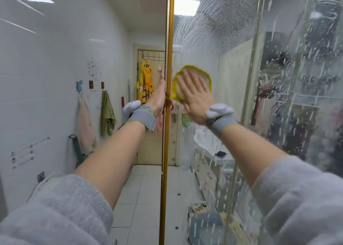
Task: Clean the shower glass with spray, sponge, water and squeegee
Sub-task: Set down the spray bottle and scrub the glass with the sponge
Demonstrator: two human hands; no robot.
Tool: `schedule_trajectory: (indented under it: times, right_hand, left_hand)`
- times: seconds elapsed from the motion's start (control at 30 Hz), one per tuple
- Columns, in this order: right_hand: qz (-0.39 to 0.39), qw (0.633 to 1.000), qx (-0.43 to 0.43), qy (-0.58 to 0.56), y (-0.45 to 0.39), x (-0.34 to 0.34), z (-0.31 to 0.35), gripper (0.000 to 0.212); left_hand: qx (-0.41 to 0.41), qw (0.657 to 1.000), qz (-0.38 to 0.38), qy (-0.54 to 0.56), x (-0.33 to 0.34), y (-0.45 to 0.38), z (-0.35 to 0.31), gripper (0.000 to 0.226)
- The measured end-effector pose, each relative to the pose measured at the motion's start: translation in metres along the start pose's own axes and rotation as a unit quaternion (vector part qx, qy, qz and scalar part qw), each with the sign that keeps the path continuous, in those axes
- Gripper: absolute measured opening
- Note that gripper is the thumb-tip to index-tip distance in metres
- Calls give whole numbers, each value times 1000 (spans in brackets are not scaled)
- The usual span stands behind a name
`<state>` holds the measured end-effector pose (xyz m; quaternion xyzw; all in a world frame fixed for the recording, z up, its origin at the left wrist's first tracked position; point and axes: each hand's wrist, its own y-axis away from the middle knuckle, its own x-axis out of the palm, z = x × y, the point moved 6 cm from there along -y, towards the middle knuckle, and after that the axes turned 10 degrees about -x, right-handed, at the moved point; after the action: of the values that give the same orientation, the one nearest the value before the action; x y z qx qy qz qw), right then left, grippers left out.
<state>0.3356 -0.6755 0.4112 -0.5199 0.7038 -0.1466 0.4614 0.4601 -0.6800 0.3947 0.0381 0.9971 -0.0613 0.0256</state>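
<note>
R hand (195, 98) flat, fingers spread, pressing yellow sponge (193, 77) on soapy shower glass (232, 31); L hand (159, 94) open-palmed, nothing held, against gold frame (168, 133) just beside.

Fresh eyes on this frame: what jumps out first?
The right hand pressing a round yellow-rimmed sponge flat against the shower glass, mid-frame. Above and right of it, the pane is covered in curved soapy swipe marks and drips. Just left, the gold door frame runs top to bottom, with the left hand laid flat along that edge of the pane.
</note>
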Motion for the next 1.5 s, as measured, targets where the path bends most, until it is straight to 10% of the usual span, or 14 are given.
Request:
schedule_trajectory:
  times: [0.17, 0.33, 0.57, 0.7, 0.8, 1.0, 1.1, 1.2, 1.37, 1.5]
  right_hand:
    - [40, 988, -149, 11, 50, 19, 16, 65]
    - [-14, 999, 29, -17, 18, 2, -11, 69]
    - [88, 974, -210, -2, 108, 46, 37, 68]
    - [29, 998, -53, 4, 54, 8, -22, 69]
    - [23, 999, -19, -14, 31, 6, -6, 66]
    - [115, 966, -231, 5, 79, 32, 28, 69]
    - [67, 986, -150, 32, 56, 4, -27, 69]
    - [4, 999, -33, 12, 14, -18, -45, 71]
    - [60, 982, -181, -2, 39, 15, 3, 72]
    - [55, 989, -137, 22, 60, -6, -79, 70]
  left_hand:
    - [-43, 999, 21, -16, -6, 7, 27, 67]
    - [-58, 998, -3, 10, -6, 11, 40, 57]
    - [-59, 998, -29, -3, -11, 4, 53, 68]
    - [-63, 993, -77, -57, -27, -83, 92, 110]
    - [-70, 992, -87, -64, -27, -68, 81, 95]
    - [-91, 992, -80, -40, -14, -12, 56, 59]
    - [-101, 991, -69, -53, -13, 8, 39, 35]
    - [-72, 989, -81, -102, -17, 6, 27, 31]
    - [114, 921, -254, -271, -20, 17, -22, 11]
    - [175, 875, -275, -358, 2, 17, -54, 50]
